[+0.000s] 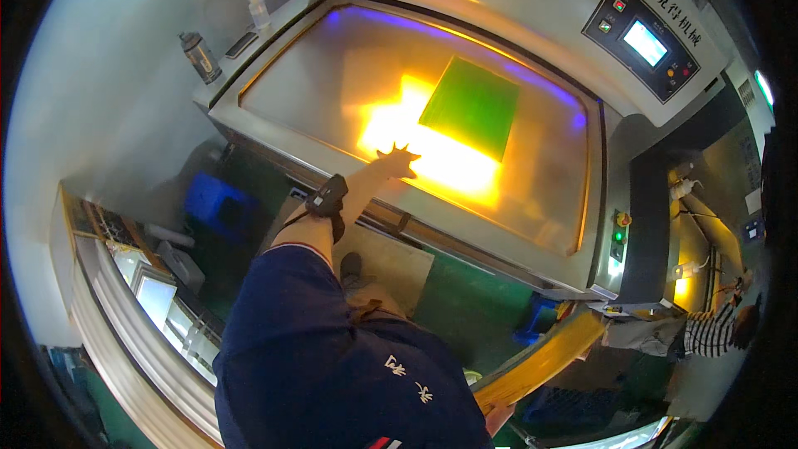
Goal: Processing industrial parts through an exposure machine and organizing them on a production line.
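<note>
My left hand [399, 160] reaches over the front edge of a metal machine bed [291, 91], its fingers spread and nothing in them. Just beyond it, bright yellow-white light glares off the bed. A green rectangular sheet [474, 106] lies there, to the right of and beyond the fingertips, apart from them. Low on my right side, my right hand [499, 418] is closed on the lower end of a long yellow panel [544, 359], which stands tilted. Most of that hand is hidden by my body and the panel.
A control panel [644, 41] with a lit screen is on the machine's upper right, and a button box [619, 237] at its right corner. A bottle [199, 56], phone [241, 45] and squeeze bottle [258, 10] stand at left. Another person [711, 333] is at far right.
</note>
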`<act>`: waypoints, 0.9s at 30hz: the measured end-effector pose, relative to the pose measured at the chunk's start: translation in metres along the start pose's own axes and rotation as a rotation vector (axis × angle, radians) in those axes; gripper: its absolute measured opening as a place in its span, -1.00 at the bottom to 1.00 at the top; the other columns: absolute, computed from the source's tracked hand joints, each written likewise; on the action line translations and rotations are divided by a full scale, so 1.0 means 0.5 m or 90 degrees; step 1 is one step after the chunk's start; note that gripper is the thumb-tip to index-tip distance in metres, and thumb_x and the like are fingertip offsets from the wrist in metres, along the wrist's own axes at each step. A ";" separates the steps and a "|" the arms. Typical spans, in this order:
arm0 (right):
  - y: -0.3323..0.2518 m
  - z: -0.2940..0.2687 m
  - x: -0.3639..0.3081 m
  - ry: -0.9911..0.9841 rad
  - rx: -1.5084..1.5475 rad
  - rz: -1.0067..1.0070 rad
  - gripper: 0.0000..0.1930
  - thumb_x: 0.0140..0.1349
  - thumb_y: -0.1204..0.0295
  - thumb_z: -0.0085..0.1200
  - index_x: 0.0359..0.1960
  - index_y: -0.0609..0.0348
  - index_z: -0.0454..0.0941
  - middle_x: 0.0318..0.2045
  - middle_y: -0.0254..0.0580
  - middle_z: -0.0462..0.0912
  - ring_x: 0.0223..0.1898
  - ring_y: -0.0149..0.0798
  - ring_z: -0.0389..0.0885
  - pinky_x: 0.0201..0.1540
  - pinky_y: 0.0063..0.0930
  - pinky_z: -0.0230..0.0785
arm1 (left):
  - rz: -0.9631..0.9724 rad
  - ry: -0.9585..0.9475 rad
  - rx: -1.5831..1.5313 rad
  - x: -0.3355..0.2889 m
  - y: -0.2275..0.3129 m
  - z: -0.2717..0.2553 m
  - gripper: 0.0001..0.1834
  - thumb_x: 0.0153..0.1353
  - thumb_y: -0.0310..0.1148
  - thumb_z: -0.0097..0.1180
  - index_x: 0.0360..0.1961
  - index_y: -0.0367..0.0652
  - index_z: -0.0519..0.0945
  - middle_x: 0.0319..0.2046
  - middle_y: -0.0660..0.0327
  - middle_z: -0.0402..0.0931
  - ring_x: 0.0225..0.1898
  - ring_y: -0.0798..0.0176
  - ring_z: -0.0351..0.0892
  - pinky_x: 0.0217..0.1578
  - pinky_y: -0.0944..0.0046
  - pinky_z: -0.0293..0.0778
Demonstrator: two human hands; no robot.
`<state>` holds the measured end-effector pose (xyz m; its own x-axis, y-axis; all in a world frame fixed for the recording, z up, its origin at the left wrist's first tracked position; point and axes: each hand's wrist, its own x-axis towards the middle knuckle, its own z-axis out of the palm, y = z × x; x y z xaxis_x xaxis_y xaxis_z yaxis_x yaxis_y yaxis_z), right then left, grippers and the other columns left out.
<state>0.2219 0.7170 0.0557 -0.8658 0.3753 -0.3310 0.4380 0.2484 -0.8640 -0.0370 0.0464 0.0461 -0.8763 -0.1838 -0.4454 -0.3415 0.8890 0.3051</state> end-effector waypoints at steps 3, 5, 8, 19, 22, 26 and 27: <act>-0.112 0.028 0.114 -0.031 -0.028 -0.109 -0.60 0.04 0.45 0.12 -0.04 0.34 0.54 -0.27 -0.08 0.66 -0.26 -0.11 0.64 -0.19 -0.24 0.46 | 0.189 0.134 -0.062 -0.081 0.171 0.035 0.01 0.02 0.03 0.33 0.47 0.32 0.05 0.51 0.14 -0.26 0.50 -0.18 -0.34 0.28 -0.59 -0.20; -0.240 0.072 0.198 -0.193 -0.301 -0.318 -0.61 0.14 0.50 0.04 0.04 0.31 0.51 -0.22 0.02 0.68 -0.19 -0.11 0.66 -0.13 -0.34 0.46 | 0.329 0.219 0.053 -0.168 0.255 0.001 0.07 -0.02 0.06 0.35 0.48 0.29 0.02 0.52 0.19 -0.27 0.50 -0.17 -0.34 0.27 -0.60 -0.16; -0.401 0.200 0.267 -0.269 -0.551 -0.586 -0.48 0.02 0.67 -0.02 0.09 0.03 0.53 -0.11 0.03 0.65 -0.06 0.08 0.62 -0.08 -0.13 0.47 | 0.420 0.156 0.122 -0.248 0.327 -0.050 0.07 -0.02 0.05 0.35 0.48 0.27 0.00 0.51 0.20 -0.24 0.50 -0.18 -0.29 0.27 -0.58 -0.09; -0.619 0.811 0.513 -0.386 -0.611 -0.839 -0.41 0.10 0.59 0.07 0.23 -0.07 0.43 0.22 -0.29 0.50 0.15 0.00 0.51 0.22 -0.12 0.34 | 0.075 0.111 0.248 0.077 0.114 -0.105 -0.32 0.24 -0.42 -0.01 0.38 0.37 0.23 0.40 0.43 0.18 0.29 -0.14 0.30 0.13 -0.65 0.12; -0.711 1.000 0.621 -0.357 -0.641 -0.876 -0.40 0.11 0.55 0.09 0.26 -0.07 0.39 0.21 -0.21 0.49 0.16 0.00 0.49 0.24 -0.09 0.32 | 0.063 0.155 0.196 0.265 0.012 -0.183 -0.33 0.21 -0.41 0.02 0.35 0.37 0.28 0.40 0.52 0.18 0.25 -0.14 0.33 0.07 -0.67 0.21; -0.838 1.174 0.772 -0.408 -0.695 -0.790 -0.41 0.09 0.54 0.08 0.24 -0.03 0.39 0.13 -0.13 0.53 0.16 -0.04 0.48 0.24 -0.06 0.28 | 0.082 0.057 0.181 0.501 -0.010 -0.327 -0.25 0.11 -0.44 0.05 0.37 0.32 0.27 0.38 0.39 0.22 0.25 -0.12 0.32 0.17 -0.37 0.32; -0.864 1.206 0.816 -0.387 -0.683 -0.826 -0.41 0.10 0.59 0.01 0.24 0.00 0.39 0.14 -0.08 0.52 0.16 0.00 0.46 0.24 -0.08 0.29 | 0.114 0.102 0.198 0.571 -0.022 -0.343 -0.26 0.10 -0.43 0.07 0.37 0.29 0.28 0.36 0.35 0.25 0.23 -0.12 0.34 0.19 -0.30 0.33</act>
<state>-0.4665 0.2242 0.0650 -0.5995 -0.8003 -0.0017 -0.7922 0.5937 -0.1412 -0.3415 -0.0877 0.0599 -0.9631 -0.0560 -0.2633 -0.0812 0.9930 0.0860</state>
